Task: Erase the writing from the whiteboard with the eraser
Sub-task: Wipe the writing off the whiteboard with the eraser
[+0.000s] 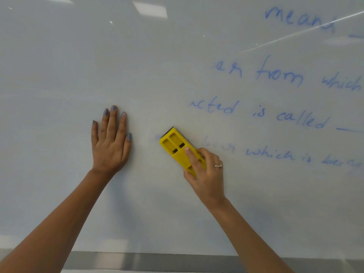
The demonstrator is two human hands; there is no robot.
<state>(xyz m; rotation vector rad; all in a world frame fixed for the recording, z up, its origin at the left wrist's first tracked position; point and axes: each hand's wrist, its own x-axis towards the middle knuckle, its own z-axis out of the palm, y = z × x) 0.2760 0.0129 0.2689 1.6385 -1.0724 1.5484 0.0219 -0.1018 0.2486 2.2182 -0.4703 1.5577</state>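
One yellow eraser (178, 147); black pad

The eraser (178, 147) is bright yellow with a black pad edge and small black slots. Blue handwriting (275, 113) (faded and smeared near the eraser) covers the right of the pale grey-white whiteboard (59, 66). The left hand (110, 142) has greyish-blue nail polish.

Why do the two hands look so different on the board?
The left hand lies flat on the whiteboard with its fingers straight and holds nothing; the right hand curls its fingers round the yellow eraser. The left hand shows painted nails; the right hand shows a ring. The left hand sits on a wiped patch; the right hand is at the blue writing. Both reach up from below.
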